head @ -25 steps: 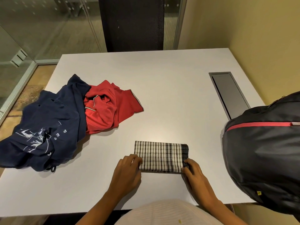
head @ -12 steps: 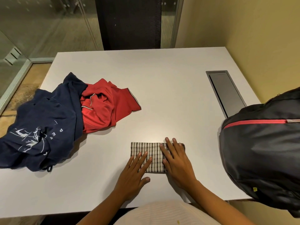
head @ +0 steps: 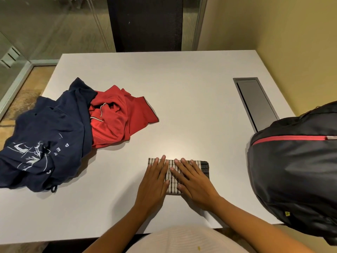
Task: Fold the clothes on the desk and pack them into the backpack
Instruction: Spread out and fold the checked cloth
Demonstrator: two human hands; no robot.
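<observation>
**One piece folded, two still in a heap**

At the left of the frame a navy shirt [head: 45,141] lies crumpled on the white surface [head: 182,84], overlapping a bunched red shirt [head: 118,119] just right of it; neither looks folded. Lower centre, a small checked cloth [head: 173,172] sits folded into a compact rectangle. The left hand [head: 155,183] and right hand [head: 195,183] rest flat on it, fingers spread, pressing and gripping nothing. At the right edge the black backpack [head: 295,170] stands with its red zip apparently closed, so by my reckoning nothing is packed yet.
</observation>
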